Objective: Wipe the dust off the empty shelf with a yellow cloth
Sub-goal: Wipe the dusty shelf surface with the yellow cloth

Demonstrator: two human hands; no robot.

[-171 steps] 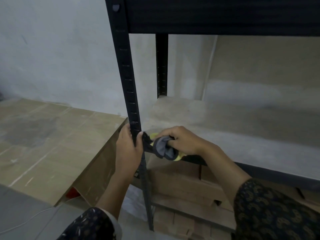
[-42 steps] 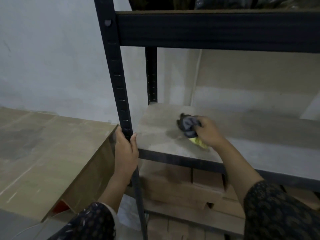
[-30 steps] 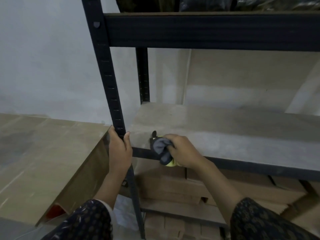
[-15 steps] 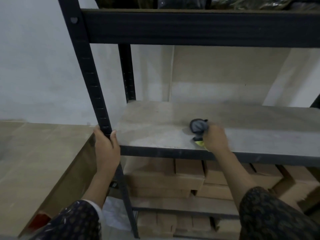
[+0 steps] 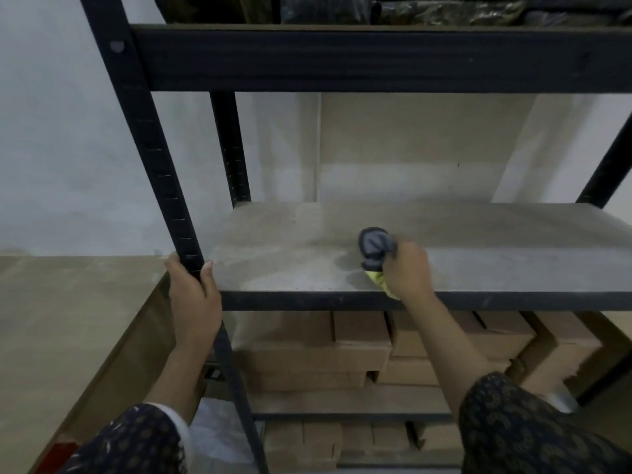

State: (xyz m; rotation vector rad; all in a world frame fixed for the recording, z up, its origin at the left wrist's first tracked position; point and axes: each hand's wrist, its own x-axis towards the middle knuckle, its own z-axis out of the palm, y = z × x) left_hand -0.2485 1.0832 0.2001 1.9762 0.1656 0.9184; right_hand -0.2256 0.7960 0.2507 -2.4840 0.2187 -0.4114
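Item: one person at a dark metal rack, head view, listed near to far.

- Sleeves: dark patterned left sleeve (image 5: 136,439) at the lower left of the frame and right sleeve (image 5: 533,429) at the lower right, both forearms bare.
- Left hand (image 5: 195,295): left of centre, fingers and thumb wrapped round the front left post (image 5: 160,165) of the rack, at the level of the shelf's front edge.
- Right hand (image 5: 408,271): right of centre and well apart from the left hand. It is closed round the yellow cloth (image 5: 374,251) and somewhat blurred.
- Cloth: bunched. A grey part sticks out beyond the fingers, and a yellow part shows under the hand near the front rail. It rests on the shelf, towards the front and about mid-width in the frame.
- Shelf (image 5: 478,254): grey, dusty board with a dark front rail, carrying only the cloth and the hand.
- Cardboard boxes (image 5: 359,350): brown, stacked on the levels below the shelf.
- Brown board surface (image 5: 68,319): left of the rack, lower than the shelf.
- Rear posts: left rear post (image 5: 231,148) and right rear post (image 5: 608,159), dark, at the shelf's back corners.
- Upper beam (image 5: 342,59): wide and black, across the top of the frame, with dark bundles (image 5: 444,8) on the level above, too cropped to identify.
- Wall (image 5: 51,131): pale, behind the rack.
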